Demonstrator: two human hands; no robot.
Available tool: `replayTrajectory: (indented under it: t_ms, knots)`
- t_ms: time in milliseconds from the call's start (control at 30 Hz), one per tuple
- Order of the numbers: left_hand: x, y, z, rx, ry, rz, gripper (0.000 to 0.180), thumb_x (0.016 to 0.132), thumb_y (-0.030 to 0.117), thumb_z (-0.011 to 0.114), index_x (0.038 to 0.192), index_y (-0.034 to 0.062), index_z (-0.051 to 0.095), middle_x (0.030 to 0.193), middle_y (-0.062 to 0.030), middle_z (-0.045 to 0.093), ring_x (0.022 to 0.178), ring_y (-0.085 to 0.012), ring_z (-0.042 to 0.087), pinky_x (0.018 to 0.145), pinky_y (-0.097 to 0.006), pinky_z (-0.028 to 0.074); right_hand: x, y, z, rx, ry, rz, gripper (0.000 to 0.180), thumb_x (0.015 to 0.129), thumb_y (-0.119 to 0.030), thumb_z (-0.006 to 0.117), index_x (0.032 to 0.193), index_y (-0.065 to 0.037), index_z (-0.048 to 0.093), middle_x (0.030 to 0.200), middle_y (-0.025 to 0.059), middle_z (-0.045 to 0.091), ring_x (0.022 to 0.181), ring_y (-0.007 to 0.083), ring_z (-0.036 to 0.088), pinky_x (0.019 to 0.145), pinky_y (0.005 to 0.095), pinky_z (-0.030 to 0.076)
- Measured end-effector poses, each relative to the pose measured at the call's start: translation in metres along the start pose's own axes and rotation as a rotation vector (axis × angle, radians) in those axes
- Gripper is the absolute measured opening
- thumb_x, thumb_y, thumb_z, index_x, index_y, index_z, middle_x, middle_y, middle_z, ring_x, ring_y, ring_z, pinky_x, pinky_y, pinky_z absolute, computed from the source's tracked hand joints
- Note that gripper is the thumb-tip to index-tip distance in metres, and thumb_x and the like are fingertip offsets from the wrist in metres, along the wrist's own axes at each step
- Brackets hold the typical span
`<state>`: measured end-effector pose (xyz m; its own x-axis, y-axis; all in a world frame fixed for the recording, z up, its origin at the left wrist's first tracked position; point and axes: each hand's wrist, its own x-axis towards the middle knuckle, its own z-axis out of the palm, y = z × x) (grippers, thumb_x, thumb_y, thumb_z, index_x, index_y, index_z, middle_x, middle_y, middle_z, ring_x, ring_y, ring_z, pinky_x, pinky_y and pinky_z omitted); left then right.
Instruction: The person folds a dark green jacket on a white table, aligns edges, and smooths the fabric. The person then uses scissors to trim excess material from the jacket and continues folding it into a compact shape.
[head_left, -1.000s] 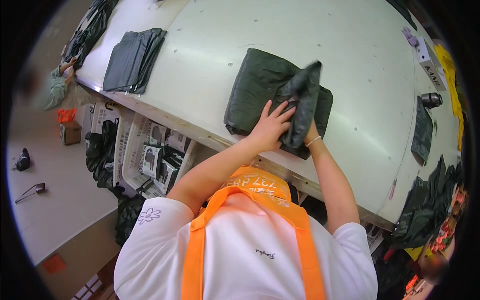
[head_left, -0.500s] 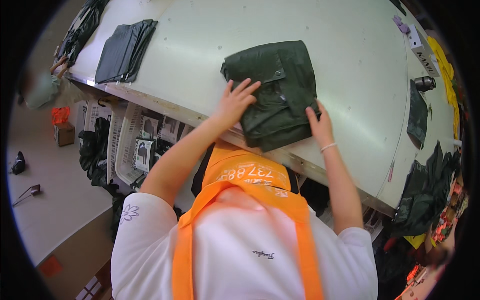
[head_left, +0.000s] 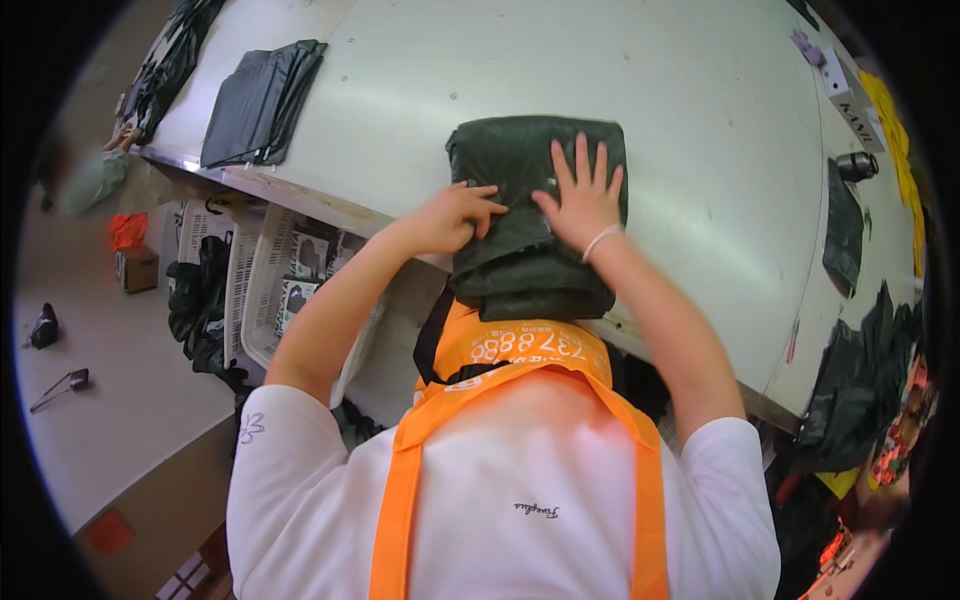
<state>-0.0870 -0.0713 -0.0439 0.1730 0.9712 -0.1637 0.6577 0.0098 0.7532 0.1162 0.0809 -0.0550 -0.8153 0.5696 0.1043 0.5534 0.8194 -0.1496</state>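
A dark green raincoat-like garment (head_left: 520, 255), folded into a thick bundle, lies at the near edge of the white table. Its lower end overhangs the edge, close against my orange apron. My right hand (head_left: 583, 198) rests flat on the upper right of the bundle, fingers spread wide. At the bundle's left side is my left hand (head_left: 452, 217), its fingers partly bent but apart, touching the top layer. Neither hand grips the cloth.
A stack of folded dark garments (head_left: 262, 105) lies on the table (head_left: 400, 110) at the far left. White plastic baskets (head_left: 262, 290) holding packages stand below its edge. More dark garments (head_left: 850, 385) and a thermos-like metal container (head_left: 857, 166) are at the right. Another person (head_left: 95, 180) works at the far left.
The garment has been straightened and brought nearer, its pocket flap no longer showing. My right hand moved from its right edge onto its top; my left hand shifted slightly down and left.
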Motion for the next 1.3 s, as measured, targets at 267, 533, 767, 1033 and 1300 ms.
replayTrajectory:
  t_ms: [267, 533, 767, 1033, 1300]
  knots:
    - [0.037, -0.005, 0.042, 0.340, 0.684, -0.431, 0.067, 0.086, 0.043, 0.059, 0.144, 0.0235, 0.031, 0.154, -0.0109, 0.011, 0.138, -0.0413, 0.016, 0.107, -0.054, 0.022, -0.028, -0.024, 0.000, 0.078, -0.073, 0.003, 0.073, 0.085, -0.055, 0.051, 0.145, -0.018, 0.029, 0.152, 0.0173, 0.014, 0.139, 0.0421, 0.010, 0.106, 0.0631, 0.012]
    - [-0.023, 0.047, 0.073, -0.400, 0.593, -0.530, 0.122, 0.060, 0.039, 0.085, 0.147, 0.0053, 0.006, 0.148, -0.0300, 0.009, 0.139, -0.0375, 0.014, 0.110, -0.041, 0.022, -0.091, -0.018, -0.012, 0.244, -0.099, 0.039, 0.053, 0.092, -0.038, 0.049, 0.140, -0.018, 0.038, 0.150, 0.0167, 0.021, 0.138, 0.0404, 0.015, 0.108, 0.0555, 0.017]
    - [-0.046, 0.043, 0.096, -0.613, 0.590, -0.820, 0.112, 0.050, 0.045, 0.088, 0.129, -0.0139, 0.034, 0.125, -0.0277, 0.045, 0.120, -0.0350, 0.045, 0.100, -0.040, 0.039, -0.067, 0.008, -0.002, 0.853, -0.008, 0.497, 0.032, 0.074, -0.019, 0.076, 0.092, -0.003, 0.056, 0.099, 0.0121, 0.054, 0.091, 0.0275, 0.052, 0.080, 0.0354, 0.043]
    - [-0.057, 0.032, 0.077, -1.085, 0.331, -0.771, 0.083, 0.072, 0.036, 0.078, 0.129, -0.0108, 0.040, 0.121, -0.0192, 0.056, 0.111, -0.0251, 0.054, 0.096, -0.033, 0.042, -0.063, 0.009, 0.005, 0.990, -0.155, 0.670, 0.095, 0.068, -0.039, 0.081, 0.131, 0.011, 0.031, 0.125, 0.0281, 0.048, 0.116, 0.0342, 0.050, 0.098, 0.0370, 0.039]
    - [-0.066, -0.003, 0.063, -0.680, 0.567, -0.794, 0.088, 0.066, 0.046, 0.079, 0.121, -0.0121, 0.041, 0.115, -0.0255, 0.057, 0.109, -0.0298, 0.056, 0.092, -0.035, 0.044, -0.039, -0.054, 0.005, 0.741, 0.104, 0.584, 0.114, 0.068, -0.037, 0.081, 0.142, 0.006, 0.006, 0.136, 0.0339, 0.032, 0.124, 0.0407, 0.041, 0.103, 0.0383, 0.034]
